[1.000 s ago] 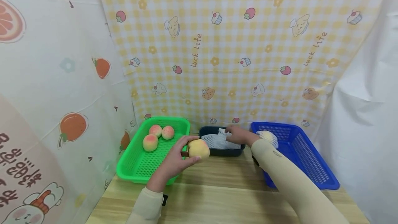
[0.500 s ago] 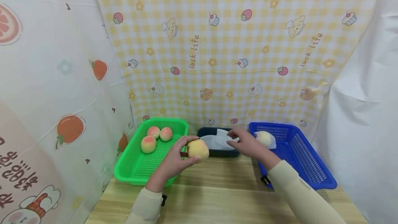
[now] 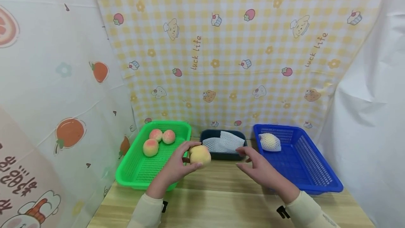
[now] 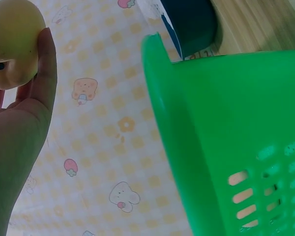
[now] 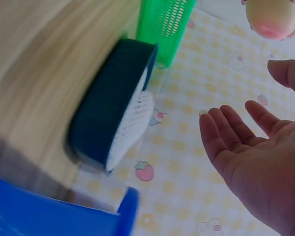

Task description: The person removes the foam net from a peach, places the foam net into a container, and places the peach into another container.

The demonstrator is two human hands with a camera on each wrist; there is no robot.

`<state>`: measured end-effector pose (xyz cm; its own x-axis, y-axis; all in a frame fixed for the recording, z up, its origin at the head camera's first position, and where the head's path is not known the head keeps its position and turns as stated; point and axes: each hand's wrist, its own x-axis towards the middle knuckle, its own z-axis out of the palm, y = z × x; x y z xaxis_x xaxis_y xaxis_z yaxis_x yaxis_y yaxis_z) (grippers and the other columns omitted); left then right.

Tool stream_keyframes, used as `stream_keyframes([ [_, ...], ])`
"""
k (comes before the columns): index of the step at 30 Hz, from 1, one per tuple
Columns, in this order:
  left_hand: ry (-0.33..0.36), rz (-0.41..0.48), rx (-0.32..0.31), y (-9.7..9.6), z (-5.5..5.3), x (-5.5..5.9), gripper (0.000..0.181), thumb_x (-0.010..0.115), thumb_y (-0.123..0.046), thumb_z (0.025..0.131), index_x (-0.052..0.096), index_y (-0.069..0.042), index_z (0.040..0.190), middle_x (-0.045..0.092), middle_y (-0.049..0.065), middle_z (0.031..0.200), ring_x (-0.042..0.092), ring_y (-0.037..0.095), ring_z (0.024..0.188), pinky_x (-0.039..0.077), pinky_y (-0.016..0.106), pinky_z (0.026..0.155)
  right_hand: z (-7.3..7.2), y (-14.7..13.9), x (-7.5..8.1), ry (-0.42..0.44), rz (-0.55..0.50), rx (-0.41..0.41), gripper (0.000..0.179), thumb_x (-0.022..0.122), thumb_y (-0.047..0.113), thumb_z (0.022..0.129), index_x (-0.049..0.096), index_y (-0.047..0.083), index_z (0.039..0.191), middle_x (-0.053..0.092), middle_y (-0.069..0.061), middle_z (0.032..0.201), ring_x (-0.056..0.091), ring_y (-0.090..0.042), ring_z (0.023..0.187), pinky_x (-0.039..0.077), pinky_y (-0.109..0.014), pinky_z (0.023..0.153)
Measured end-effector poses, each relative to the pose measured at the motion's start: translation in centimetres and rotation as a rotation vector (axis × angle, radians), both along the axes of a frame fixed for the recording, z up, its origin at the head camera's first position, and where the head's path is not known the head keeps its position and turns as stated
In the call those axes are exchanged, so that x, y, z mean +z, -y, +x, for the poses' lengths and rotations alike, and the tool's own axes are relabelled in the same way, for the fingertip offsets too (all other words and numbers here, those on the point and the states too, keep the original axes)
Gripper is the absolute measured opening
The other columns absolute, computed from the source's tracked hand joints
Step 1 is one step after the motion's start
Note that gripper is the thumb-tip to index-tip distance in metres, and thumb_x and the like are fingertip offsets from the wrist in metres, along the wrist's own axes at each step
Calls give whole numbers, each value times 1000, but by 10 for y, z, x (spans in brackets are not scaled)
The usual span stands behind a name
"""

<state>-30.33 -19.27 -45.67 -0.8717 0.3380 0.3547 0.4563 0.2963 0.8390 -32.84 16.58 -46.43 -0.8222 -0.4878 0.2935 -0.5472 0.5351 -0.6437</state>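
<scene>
My left hand holds a yellow peach with a pink blush between thumb and fingers, raised over the table's middle. In the left wrist view the peach shows its stem dimple, with fingers behind it. My right hand holds nothing; its fingers are spread and slightly bent, palm toward the peach, as the right wrist view shows too. Beyond both hands stands a dark tray with white foam net sleeves lying in it.
At left, a green basket holds several peaches. A blue basket at right contains a roundish fruit in a foam net. The wooden table runs back to a checked yellow curtain.
My right hand has drawn back from the foam net sleeves in the dark tray, toward me and down, without a sleeve. The left hand and its peach have barely moved.
</scene>
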Motion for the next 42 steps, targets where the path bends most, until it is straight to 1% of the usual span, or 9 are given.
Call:
stream_keyframes([
  [5, 17, -50, -6, 1, 1, -3, 62, 88, -31, 98, 61, -23, 154, 61, 0, 147, 61, 25, 121, 62, 42, 92, 2, -2, -8, 74, -31, -15, 45, 73, 32, 110, 58, 19, 151, 63, 0, 145, 60, -27, 135, 56, -50, 106],
  [9, 40, -92, -6, 4, 2, -2, 66, 90, -31, 96, 60, -18, 154, 62, 1, 147, 61, 25, 122, 62, 44, 93, 2, -1, -14, 71, -28, 19, 37, 71, 32, 111, 62, 18, 144, 64, -1, 141, 61, -27, 132, 58, -46, 102],
  [12, 57, -132, 5, 8, 4, 2, 67, 91, -32, 95, 60, -21, 154, 63, 0, 145, 63, 24, 119, 60, 47, 95, 3, 1, -17, 70, -16, 43, 32, 70, 31, 112, 64, 18, 140, 64, 0, 138, 61, -25, 130, 58, -44, 100],
  [18, 58, -209, 26, 27, 3, 13, 67, 92, -30, 94, 60, -21, 152, 65, 0, 142, 65, 22, 115, 59, 48, 94, 6, 4, -18, 88, -14, 33, 25, 72, 31, 111, 65, 23, 134, 62, 3, 131, 62, -17, 122, 58, -37, 98],
  [22, 23, -302, 66, 46, 1, 19, 68, 92, -30, 93, 59, -18, 151, 67, 1, 141, 67, 21, 114, 60, 40, 87, 9, 5, -19, 71, -14, 51, 21, 72, 24, 110, 66, 21, 131, 63, 0, 129, 62, -18, 120, 59, -37, 95],
  [25, -27, -374, 107, 61, -5, 24, 68, 93, -29, 92, 61, -16, 151, 66, 4, 143, 66, 21, 113, 60, 36, 83, 10, 5, -20, 60, -10, 61, 19, 72, 23, 110, 67, 20, 129, 63, 1, 128, 62, -19, 120, 60, -37, 95],
  [31, -81, -446, 165, 85, -21, 31, 64, 94, -25, 91, 66, -13, 147, 61, 14, 147, 65, 26, 109, 60, 38, 80, 8, 4, -21, 52, -2, 78, 18, 72, 27, 111, 68, 21, 127, 65, 5, 127, 64, -19, 119, 60, -37, 94],
  [37, -41, -496, 179, 102, -40, 28, 65, 92, -23, 94, 64, -13, 152, 54, 18, 137, 60, 29, 103, 56, 44, 86, 8, 3, -26, 61, 6, 94, 17, 72, 25, 111, 68, 21, 126, 66, 4, 128, 64, -24, 120, 60, -36, 93],
  [42, -13, -548, 214, 109, -55, 23, 64, 90, -28, 95, 65, -16, 153, 56, 20, 135, 61, 30, 104, 56, 50, 88, 9, 1, -26, 68, 12, 93, 18, 72, 32, 111, 68, 22, 125, 66, 4, 128, 65, -19, 118, 60, -36, 92],
])
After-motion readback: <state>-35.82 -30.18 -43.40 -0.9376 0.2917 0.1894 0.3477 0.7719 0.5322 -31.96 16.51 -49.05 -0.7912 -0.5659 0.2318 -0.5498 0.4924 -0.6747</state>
